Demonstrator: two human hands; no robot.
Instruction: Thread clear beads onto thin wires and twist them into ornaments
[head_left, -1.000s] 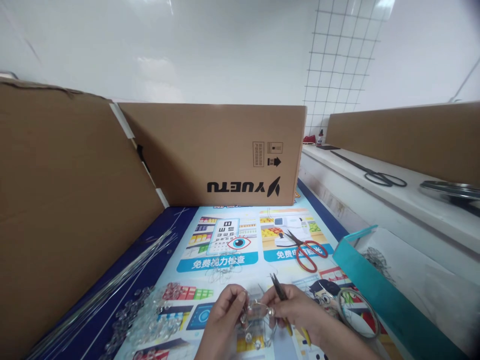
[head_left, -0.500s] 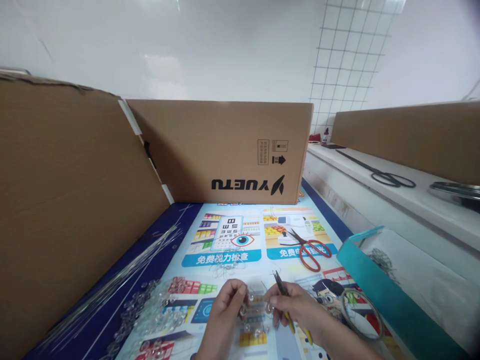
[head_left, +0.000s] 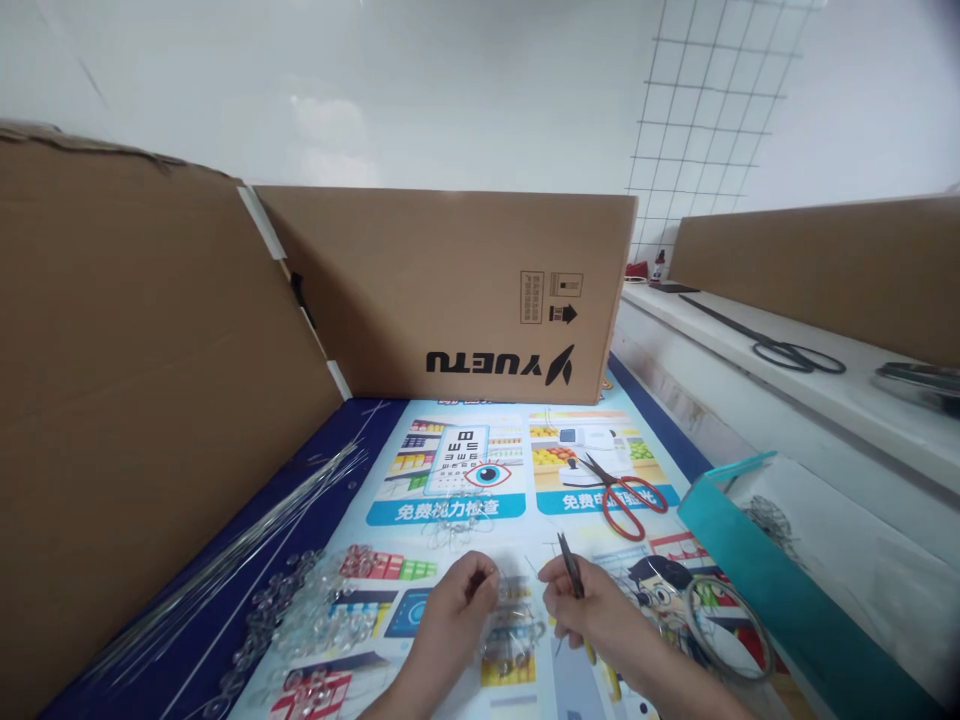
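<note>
My left hand (head_left: 457,615) is closed in a pinch at the edge of a beaded wire piece (head_left: 513,630). Clear round beads and thin wire make up this piece, which shows between my hands; the exact grip is hidden behind the fingers. In my right hand (head_left: 589,605) is a pair of pliers (head_left: 571,568) with dark narrow jaws pointing up and away and yellow handles below the palm. A fine wire end shows near the right fingertips, which are apart from the beads.
Loose clear beads (head_left: 322,605) and a bundle of thin wires (head_left: 247,555) lie left. Red-handled scissors (head_left: 626,498) and more beaded wire (head_left: 457,515) lie beyond my hands. At right are a wire coil (head_left: 729,630) and a teal-edged box (head_left: 795,590). Cardboard panels (head_left: 390,290) stand behind.
My right hand with the pliers has drawn right, away from the beaded piece, and its fingers have shifted. The left hand has turned slightly. The view has tilted a little.
</note>
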